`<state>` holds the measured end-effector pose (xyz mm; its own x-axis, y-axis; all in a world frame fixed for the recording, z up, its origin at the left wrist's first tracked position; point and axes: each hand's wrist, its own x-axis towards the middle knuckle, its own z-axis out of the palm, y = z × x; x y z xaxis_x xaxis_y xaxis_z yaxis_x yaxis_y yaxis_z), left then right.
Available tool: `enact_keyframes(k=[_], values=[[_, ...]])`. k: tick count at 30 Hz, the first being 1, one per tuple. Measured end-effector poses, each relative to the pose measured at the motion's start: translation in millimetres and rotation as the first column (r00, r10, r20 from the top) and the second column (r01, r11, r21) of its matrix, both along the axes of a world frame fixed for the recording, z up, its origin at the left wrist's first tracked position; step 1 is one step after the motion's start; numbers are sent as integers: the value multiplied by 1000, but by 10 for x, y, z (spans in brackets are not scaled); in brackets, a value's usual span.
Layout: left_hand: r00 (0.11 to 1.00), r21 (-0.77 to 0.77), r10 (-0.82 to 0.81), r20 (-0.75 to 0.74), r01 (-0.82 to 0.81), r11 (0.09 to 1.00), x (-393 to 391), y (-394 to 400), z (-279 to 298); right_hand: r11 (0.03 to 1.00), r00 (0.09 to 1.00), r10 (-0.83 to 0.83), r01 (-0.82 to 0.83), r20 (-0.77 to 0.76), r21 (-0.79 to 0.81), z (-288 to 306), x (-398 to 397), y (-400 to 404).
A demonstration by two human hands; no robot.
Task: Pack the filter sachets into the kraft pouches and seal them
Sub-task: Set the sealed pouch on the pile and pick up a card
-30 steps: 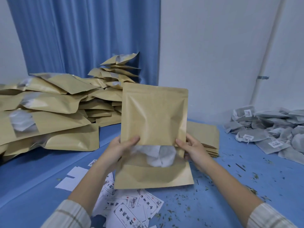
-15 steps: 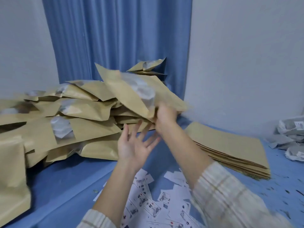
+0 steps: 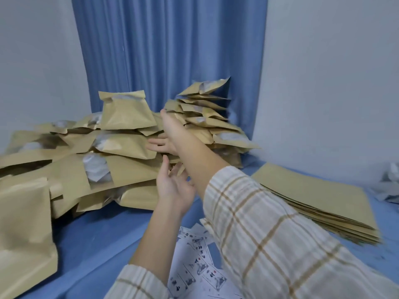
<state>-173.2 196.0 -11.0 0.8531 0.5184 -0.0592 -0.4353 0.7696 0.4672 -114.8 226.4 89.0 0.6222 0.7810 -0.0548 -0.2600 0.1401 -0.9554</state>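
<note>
Both hands are empty with fingers spread: the right hand (image 3: 170, 137) reaches to twelve o'clock against the heap of filled pouches (image 3: 121, 152), the left hand (image 3: 172, 186) just below.

Tan kraft pouches (image 3: 127, 145) lie on a blue table (image 3: 103, 238) before a blue curtain (image 3: 168, 50); sleeves (image 3: 269, 234) cream-and-tan plaid.

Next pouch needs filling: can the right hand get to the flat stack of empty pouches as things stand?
Probably yes: the right hand is open and holds nothing, and the flat stack of empty pouches lies uncovered on the right.
</note>
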Motion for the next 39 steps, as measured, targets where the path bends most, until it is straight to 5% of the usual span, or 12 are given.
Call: enact_keyframes(k=[6, 8, 10, 13, 15, 19, 21, 25, 28, 31, 35, 39], values=[[996, 2, -80, 39, 80, 997, 204, -382, -48, 995, 991, -70, 77, 117, -58, -219, 172, -487], [995, 71, -98, -7, 98, 993, 350, -567, -146, 974, 933, -141, 192, 332, -124, -418, 354, -793], [986, 176, -119, -117, 138, 975, 525, -785, -275, 918, 756, -176, 357, 630, -172, -679, 605, -1205], [935, 215, -221, -276, 284, 934, 805, -1149, -489, 753, 459, -51, 601, 887, -268, -1134, 1074, -1940], [889, 166, -291, -355, 366, 916, 973, -1375, -618, 580, 361, 93, 738, 928, -345, -1422, 1396, -2411], [838, 60, -344, -424, 405, 912, 1245, -1693, -843, 259, 381, 331, 843, 864, -471, -1851, 1789, -3130], [832, 46, -344, -434, 402, 914, 1351, -1786, -931, 197, 406, 366, 846, 838, -496, -1999, 1859, -3306], [826, 26, -352, -440, 404, 914, 1500, -1907, -1049, 171, 359, 417, 871, 835, -460, -2151, 1850, -3405], [835, 17, -348, -427, 392, 920, 1568, -1980, -1083, 267, 1, 472, 953, 882, -144, -2138, 1712, -3424], [845, -8, -364, -391, 393, 920, 1570, -2025, -1063, 358, -265, 322, 923, 909, 142, -2149, 1557, -3418], [850, 13, -459, -259, 478, 878, 1495, -2003, -947, 384, -412, 19, 844, 911, 373, -2140, 1332, -3318], [936, 259, -297, -187, 339, 904, 1458, -2011, -760, 461, -397, -218, 763, 892, 453, -2162, 1103, -3158]])
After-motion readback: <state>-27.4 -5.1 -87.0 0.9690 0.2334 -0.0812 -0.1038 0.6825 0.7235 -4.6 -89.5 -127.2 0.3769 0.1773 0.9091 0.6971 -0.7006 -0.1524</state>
